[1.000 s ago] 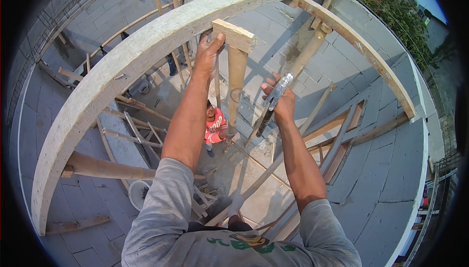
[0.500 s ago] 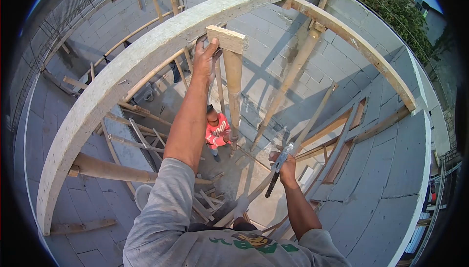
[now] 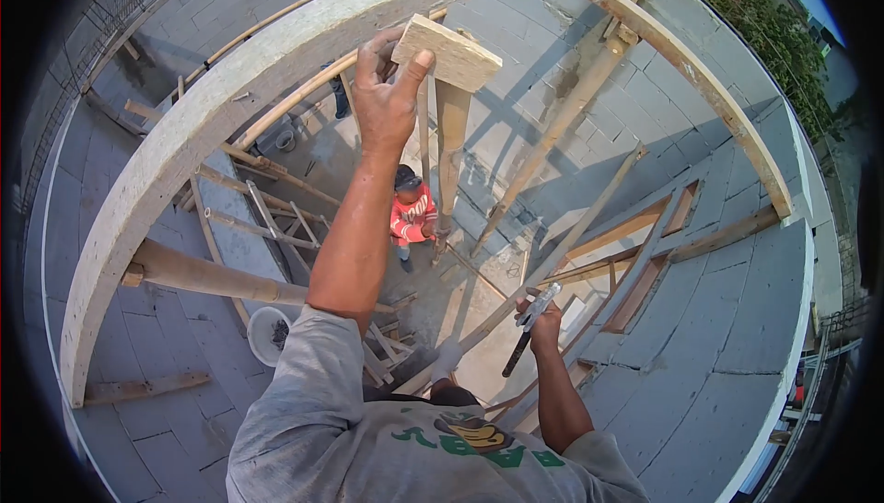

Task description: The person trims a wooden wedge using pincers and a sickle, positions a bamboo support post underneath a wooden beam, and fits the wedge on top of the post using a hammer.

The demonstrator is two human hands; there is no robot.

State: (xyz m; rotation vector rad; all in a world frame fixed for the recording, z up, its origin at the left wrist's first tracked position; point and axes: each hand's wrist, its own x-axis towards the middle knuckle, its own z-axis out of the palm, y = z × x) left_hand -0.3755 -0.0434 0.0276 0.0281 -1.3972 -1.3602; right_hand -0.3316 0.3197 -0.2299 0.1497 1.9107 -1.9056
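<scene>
My left hand [image 3: 389, 98] is raised and closed on a short wooden board [image 3: 451, 53], thumb on its near face. The board sits at the top of an upright bamboo post [image 3: 451, 139], right beside a curved, pale wooden beam [image 3: 226, 84]. Lower and to the right, my right hand [image 3: 546, 323] is wrapped round a hammer [image 3: 517, 351] close to its metal head. The dark handle end points down and left.
Below, a person in a red top [image 3: 412, 217] has hands at the bamboo post's lower part. A white bucket [image 3: 267, 335] with small dark pieces hangs left. A grey block wall [image 3: 727, 309] curves around; slanted bamboo props [image 3: 562, 125] and loose timber [image 3: 391, 346] stand or lie below.
My view has shifted closer to the board. The board is more tilted, its top face now showing, and my left fingers have shifted on it. The hammer stays in my right hand, slightly lower.
</scene>
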